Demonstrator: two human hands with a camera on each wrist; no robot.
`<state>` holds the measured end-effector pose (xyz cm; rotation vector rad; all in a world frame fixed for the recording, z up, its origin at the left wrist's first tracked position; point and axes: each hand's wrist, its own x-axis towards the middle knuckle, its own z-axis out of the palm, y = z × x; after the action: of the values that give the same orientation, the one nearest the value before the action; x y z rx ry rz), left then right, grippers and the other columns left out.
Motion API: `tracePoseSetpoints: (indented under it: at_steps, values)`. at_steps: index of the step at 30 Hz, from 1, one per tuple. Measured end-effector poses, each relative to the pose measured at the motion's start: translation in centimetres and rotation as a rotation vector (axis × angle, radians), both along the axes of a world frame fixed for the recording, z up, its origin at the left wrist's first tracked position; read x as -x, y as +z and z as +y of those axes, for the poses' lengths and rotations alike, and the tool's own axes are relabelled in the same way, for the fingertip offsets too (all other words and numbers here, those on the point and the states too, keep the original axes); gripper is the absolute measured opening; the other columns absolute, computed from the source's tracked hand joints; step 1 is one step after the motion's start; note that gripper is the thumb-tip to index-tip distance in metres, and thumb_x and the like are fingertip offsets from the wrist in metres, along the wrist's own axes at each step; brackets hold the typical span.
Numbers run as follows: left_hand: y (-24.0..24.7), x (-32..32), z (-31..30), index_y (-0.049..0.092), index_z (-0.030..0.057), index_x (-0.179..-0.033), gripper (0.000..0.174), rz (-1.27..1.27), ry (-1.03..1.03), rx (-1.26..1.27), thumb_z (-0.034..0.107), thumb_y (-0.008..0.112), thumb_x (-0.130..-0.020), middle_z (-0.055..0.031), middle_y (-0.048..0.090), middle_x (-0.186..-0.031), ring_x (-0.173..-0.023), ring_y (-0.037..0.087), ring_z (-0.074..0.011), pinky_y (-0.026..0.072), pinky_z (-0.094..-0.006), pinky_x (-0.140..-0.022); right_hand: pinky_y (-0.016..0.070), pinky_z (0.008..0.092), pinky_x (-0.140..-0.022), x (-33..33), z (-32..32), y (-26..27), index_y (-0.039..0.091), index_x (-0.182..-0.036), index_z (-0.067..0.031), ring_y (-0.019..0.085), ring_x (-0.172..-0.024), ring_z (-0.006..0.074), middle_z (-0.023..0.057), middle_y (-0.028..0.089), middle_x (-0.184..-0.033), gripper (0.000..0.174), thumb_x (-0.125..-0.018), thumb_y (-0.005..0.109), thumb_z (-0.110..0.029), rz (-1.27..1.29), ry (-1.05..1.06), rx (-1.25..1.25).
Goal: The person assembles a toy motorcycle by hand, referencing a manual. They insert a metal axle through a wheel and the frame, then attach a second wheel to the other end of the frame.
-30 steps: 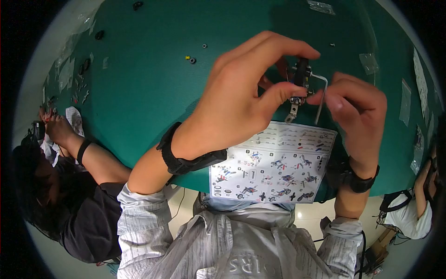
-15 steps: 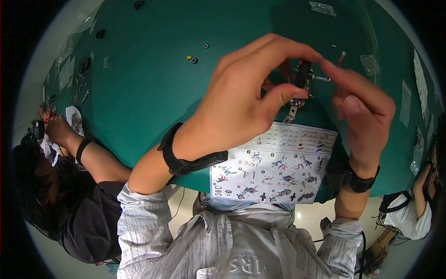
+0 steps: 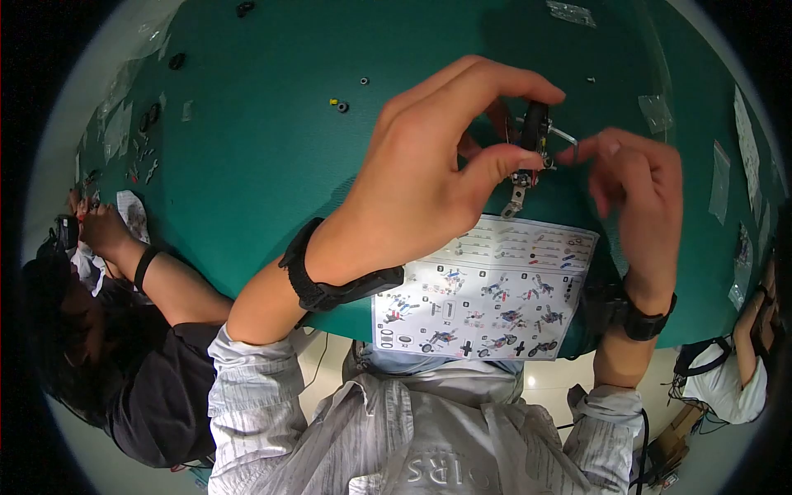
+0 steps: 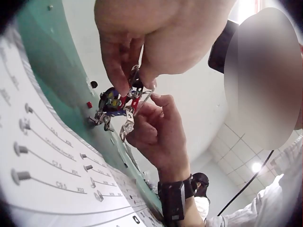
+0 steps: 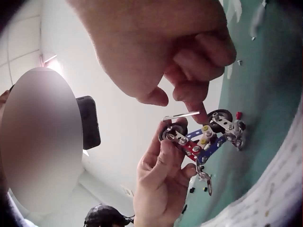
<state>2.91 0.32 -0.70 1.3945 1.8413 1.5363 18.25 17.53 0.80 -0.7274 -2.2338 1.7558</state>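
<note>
My left hand (image 3: pixel 437 157) holds a small toy motorcycle (image 5: pixel 203 146) built of red, blue and silver metal strips, with black wheels. Its thumb and fingers grip the model around one wheel (image 5: pixel 174 132). An L-shaped hex key (image 5: pixel 182 116) sticks out sideways from the wheel's centre. Beside it is my right hand (image 3: pixel 639 177), index fingertip at the key's end and the other fingers bent. In the right wrist view, the right thumb is apart from the key. A silver bracket (image 3: pixel 516 198) hangs from the model's near end.
A printed instruction sheet (image 3: pixel 487 305) lies at the table's near edge. Small yellow and grey parts (image 3: pixel 338 105) sit left of my hands, a small screw (image 3: pixel 591 80) at far right. Plastic bags (image 3: pixel 656 113) lie at right. Another person's hand (image 3: pixel 106 229) is at the left edge.
The hex key has swung round at the wheel: its long arm pointed toward me, then away, and now toward me again. My right hand circled with it; the left kept its hold.
</note>
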Motion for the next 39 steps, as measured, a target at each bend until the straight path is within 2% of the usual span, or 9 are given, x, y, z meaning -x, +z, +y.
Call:
tracePoseSetpoints:
  at_steps: [3,12,18,24,27,30,33,36,39]
  values:
    - [-0.1,0.1,0.0,0.067,0.0032,-0.128,0.047,-0.015,-0.002,0.0,-0.001,0.079,-0.083,-0.0063,0.067,-0.123,-0.105,0.063,-0.0165,0.0629,-0.0292,-0.083,0.0296,0.0225,-0.048,-0.3,0.1,0.4,0.078,-0.085,0.0004,0.045,-0.048,0.004,-0.0021,0.055,-0.055,0.027,-0.096,0.064,-0.02,-0.049,0.082,0.126]
    - [-0.1,0.2,0.1,0.069,0.0064,-0.127,0.045,0.027,-0.019,-0.039,0.0,0.079,-0.083,-0.0067,0.067,-0.122,-0.103,0.065,-0.0174,0.0615,-0.0276,-0.076,0.0333,0.0226,-0.05,0.4,-1.1,0.2,0.074,-0.088,0.0,0.049,-0.057,0.004,-0.0011,0.059,-0.065,0.032,-0.104,0.061,-0.024,0.036,0.208,0.049]
    - [-0.2,0.6,0.1,0.072,0.0071,-0.124,0.044,0.098,-0.017,-0.057,0.0,0.08,-0.081,-0.0071,0.069,-0.122,-0.098,0.068,-0.0177,0.0603,-0.0269,-0.072,0.0349,0.0233,-0.053,0.6,-1.0,1.1,0.07,-0.085,-0.0008,0.048,-0.057,0.0054,-0.0012,0.055,-0.063,0.035,-0.107,0.055,-0.024,-0.054,0.233,0.287]
    - [-0.1,0.7,0.1,0.073,0.0078,-0.123,0.047,0.099,0.009,-0.062,-0.004,0.08,-0.078,-0.0071,0.071,-0.118,-0.096,0.069,-0.0167,0.0602,-0.0266,-0.071,0.0351,0.0239,-0.052,1.0,-1.6,-0.8,0.068,-0.085,-0.0013,0.047,-0.056,0.0057,-0.0011,0.055,-0.064,0.035,-0.107,0.055,-0.024,0.152,0.194,-0.172]
    - [0.0,0.6,0.1,0.072,0.0077,-0.124,0.048,0.097,0.029,-0.066,-0.005,0.08,-0.078,-0.007,0.071,-0.117,-0.096,0.069,-0.0163,0.0605,-0.0268,-0.072,0.0292,0.0212,-0.051,1.1,-2.2,0.7,0.067,-0.08,0.0007,0.042,-0.052,0.0038,-0.0004,0.054,-0.061,0.043,-0.108,0.05,-0.027,0.033,0.167,0.023]
    - [0.1,0.6,0.1,0.072,0.0074,-0.124,0.048,0.067,0.044,-0.036,-0.006,0.08,-0.078,-0.0071,0.071,-0.116,-0.096,0.068,-0.0162,0.061,-0.0273,-0.073,0.0296,0.0225,-0.047,0.6,-1.8,0.3,0.073,-0.084,0.003,0.046,-0.049,0.0044,0.0032,0.06,-0.063,0.047,-0.107,0.051,-0.032,-0.029,0.162,0.113]
    - [0.2,0.7,0.1,0.072,0.0073,-0.124,0.049,0.065,0.047,-0.008,-0.008,0.078,-0.078,-0.0069,0.071,-0.117,-0.096,0.068,-0.0162,0.0611,-0.0275,-0.074,0.0291,0.0234,-0.044,0.3,-0.8,0.8,0.077,-0.092,0.0046,0.049,-0.048,0.005,0.0057,0.065,-0.065,0.049,-0.106,0.052,-0.035,0.095,0.338,-0.02]
    - [0.3,0.7,0.0,0.072,0.0073,-0.124,0.049,0.072,0.039,0.008,-0.009,0.077,-0.079,-0.0063,0.07,-0.117,-0.097,0.067,-0.016,0.0611,-0.0273,-0.076,0.0289,0.0231,-0.044,0.6,-1.3,0.9,0.078,-0.099,0.0038,0.051,-0.048,0.0055,0.0048,0.065,-0.065,0.045,-0.103,0.052,-0.033,0.207,0.325,-0.11]
    - [0.3,0.6,0.0,0.072,0.0069,-0.124,0.048,0.064,0.039,0.002,-0.009,0.076,-0.079,-0.0056,0.07,-0.117,-0.098,0.066,-0.0156,0.0611,-0.0271,-0.077,0.0309,0.0223,-0.045,0.9,-1.7,0.7,0.077,-0.1,0.0028,0.053,-0.051,0.0056,0.0049,0.068,-0.071,0.039,-0.101,0.054,-0.029,0.212,0.23,-0.047]
